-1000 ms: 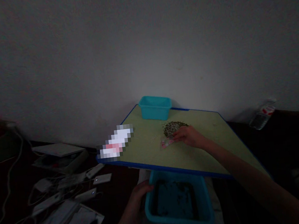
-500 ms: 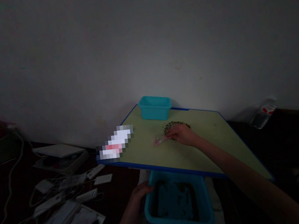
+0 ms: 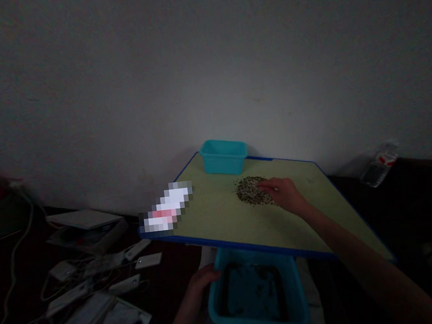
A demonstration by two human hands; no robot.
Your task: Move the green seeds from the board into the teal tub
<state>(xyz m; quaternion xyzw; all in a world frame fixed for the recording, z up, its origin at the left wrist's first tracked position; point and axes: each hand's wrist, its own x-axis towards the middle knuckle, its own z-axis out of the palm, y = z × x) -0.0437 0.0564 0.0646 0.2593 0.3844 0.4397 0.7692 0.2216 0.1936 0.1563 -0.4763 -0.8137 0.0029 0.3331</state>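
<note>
A pile of small dark grains point(image 3: 251, 190) lies on the green table top point(image 3: 222, 216). My right hand point(image 3: 285, 193) rests at the pile's right edge, its fingers curled together and pointing left into the grains. What it holds, if anything, is hidden. Below the table's front edge, my left hand point(image 3: 201, 282) grips the left rim of a blue tub point(image 3: 300, 306) with a few dark grains in its bottom. A second, smaller blue tub point(image 3: 223, 156) stands at the table's far edge by the wall.
The scene is very dim. A blurred white and pink item point(image 3: 166, 207) lies on the table's left corner. Cables, white adapters point(image 3: 96, 272) and flat boxes point(image 3: 86, 226) cover the floor at left. A plastic bottle point(image 3: 378, 164) lies at right by the wall.
My right hand swept a pink card left of the pile, then moved back right to the pile's right edge. The card no longer shows. My left hand has stayed on the tub.
</note>
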